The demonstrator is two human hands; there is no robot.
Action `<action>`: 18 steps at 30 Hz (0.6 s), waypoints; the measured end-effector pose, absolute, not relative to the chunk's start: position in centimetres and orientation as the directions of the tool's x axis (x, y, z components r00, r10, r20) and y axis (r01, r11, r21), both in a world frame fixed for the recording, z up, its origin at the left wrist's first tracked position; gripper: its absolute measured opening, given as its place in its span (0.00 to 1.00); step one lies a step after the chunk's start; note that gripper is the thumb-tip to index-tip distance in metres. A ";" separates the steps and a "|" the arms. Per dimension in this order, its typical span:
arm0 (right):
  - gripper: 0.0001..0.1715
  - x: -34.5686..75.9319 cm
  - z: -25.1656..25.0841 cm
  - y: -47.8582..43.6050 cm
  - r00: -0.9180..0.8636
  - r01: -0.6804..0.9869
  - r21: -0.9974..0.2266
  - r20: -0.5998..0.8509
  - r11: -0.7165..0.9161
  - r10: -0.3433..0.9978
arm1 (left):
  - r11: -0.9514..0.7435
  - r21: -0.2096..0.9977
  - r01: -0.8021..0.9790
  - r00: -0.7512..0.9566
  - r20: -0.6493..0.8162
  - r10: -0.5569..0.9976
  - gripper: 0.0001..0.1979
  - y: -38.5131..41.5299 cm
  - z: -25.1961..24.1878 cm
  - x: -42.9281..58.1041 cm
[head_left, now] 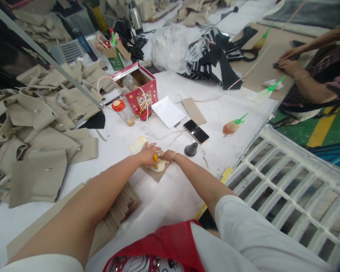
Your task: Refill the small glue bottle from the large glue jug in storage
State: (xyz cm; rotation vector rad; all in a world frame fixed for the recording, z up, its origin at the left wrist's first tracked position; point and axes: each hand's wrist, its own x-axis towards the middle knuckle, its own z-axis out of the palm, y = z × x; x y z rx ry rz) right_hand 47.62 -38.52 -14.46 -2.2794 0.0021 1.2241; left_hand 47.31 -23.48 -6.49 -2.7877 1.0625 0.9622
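Observation:
My left hand (148, 154) is over a small beige panel (158, 177) on the white table. Some of its fingers stretch forward, and a small yellow thing (155, 158), its kind unclear, shows at its lower fingers. Close beside it, my right hand (167, 155) has its fingers bent together at the panel's upper right edge; what they pinch is hidden. Between the hands a cream-coloured round piece (160, 166) lies on the panel. A pale yellowish sheet (137, 145) lies just beyond my left hand.
Stacked beige panels (124, 206) lie under my left forearm. Beige bag pieces (42, 113) pile up at left. Beyond my hands are a phone (196, 131), dark cone (190, 149), glue bottle (232, 126), red box (143, 92) and orange-lidded jar (123, 112). A co-worker's hands (290, 62) work at right.

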 end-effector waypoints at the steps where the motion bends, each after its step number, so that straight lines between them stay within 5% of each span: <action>1: 0.29 47.7 -14.6 -38.6 0.574 -0.259 -0.469 -0.778 -0.845 0.256 | -0.768 0.206 -0.606 0.583 -0.542 -0.605 0.11 -23.4 -6.6 47.3; 6: 0.17 48.1 -15.5 -38.8 0.545 -0.339 -0.512 -0.791 -0.789 0.279 | -0.769 0.212 -0.603 0.584 -0.539 -0.607 0.11 -23.4 -6.5 47.4; 18: 0.10 45.4 -14.2 -41.0 0.664 -0.392 -0.624 -0.701 -0.676 0.262 | -0.789 0.200 -0.581 0.591 -0.562 -0.578 0.11 -23.7 -6.1 47.2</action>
